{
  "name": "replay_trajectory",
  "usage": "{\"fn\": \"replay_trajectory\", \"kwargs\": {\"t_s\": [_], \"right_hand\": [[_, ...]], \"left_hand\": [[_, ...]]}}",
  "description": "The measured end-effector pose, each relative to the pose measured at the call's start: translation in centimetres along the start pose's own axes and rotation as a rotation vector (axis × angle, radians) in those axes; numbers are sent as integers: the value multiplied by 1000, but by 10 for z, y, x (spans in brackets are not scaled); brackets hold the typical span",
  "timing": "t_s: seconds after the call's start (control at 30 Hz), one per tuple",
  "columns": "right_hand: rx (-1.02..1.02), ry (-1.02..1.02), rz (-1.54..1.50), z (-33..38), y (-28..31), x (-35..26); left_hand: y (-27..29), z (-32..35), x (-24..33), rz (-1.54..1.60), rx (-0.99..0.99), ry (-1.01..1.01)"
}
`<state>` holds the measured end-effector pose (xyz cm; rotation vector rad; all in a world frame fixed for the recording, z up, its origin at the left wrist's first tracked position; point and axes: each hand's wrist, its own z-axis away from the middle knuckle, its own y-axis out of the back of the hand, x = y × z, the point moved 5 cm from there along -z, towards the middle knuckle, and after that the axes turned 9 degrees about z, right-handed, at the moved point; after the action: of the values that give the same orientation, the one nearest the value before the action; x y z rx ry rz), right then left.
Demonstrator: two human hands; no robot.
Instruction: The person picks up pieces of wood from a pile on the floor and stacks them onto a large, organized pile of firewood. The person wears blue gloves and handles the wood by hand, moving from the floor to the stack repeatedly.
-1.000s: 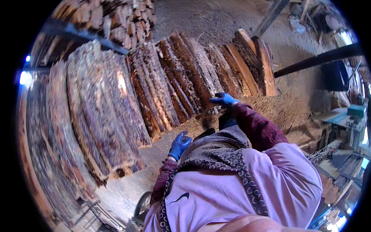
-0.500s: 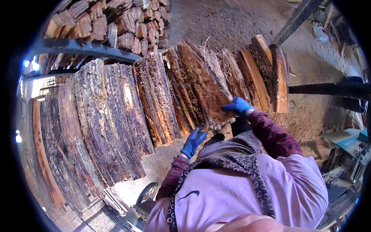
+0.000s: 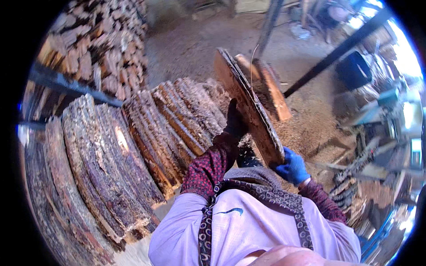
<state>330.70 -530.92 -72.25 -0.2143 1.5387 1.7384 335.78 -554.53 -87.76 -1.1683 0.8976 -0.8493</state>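
A long, rough-edged wooden slab with bark along its rim is held up on a slant in front of me. My right hand, in a blue glove, grips its near end. On the slab's left face lies my left hand, in deep shadow, supporting it partway along; part of its fingers is hidden. Left of my arms stands a row of bark-edged slabs, leaning side by side. Past the held slab, a few more slabs stand apart from that row.
Stacked split wood fills the far left, behind a dark beam. A dark slanting post crosses the right side. Beyond it are a dark bin and cluttered machinery. Sawdust covers the ground.
The slab has been lifted out of the row and swung right. My left hand has moved from near the row's edge onto its face. My view has turned right.
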Motion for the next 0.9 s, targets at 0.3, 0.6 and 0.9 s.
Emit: {"fn": "replay_trajectory", "kwargs": {"t_s": [0.3,0.6,0.9], "right_hand": [[343,-211,-1162,78,2,72],[1093,-235,-1174,265,87,100],[1653,-186,-241,561,290,236]], "left_hand": [[-65,24,-163,-489,-120,372],[-140,33,-377,-918,-450,441],[-284,88,-614,-786,-1124,706]]}}
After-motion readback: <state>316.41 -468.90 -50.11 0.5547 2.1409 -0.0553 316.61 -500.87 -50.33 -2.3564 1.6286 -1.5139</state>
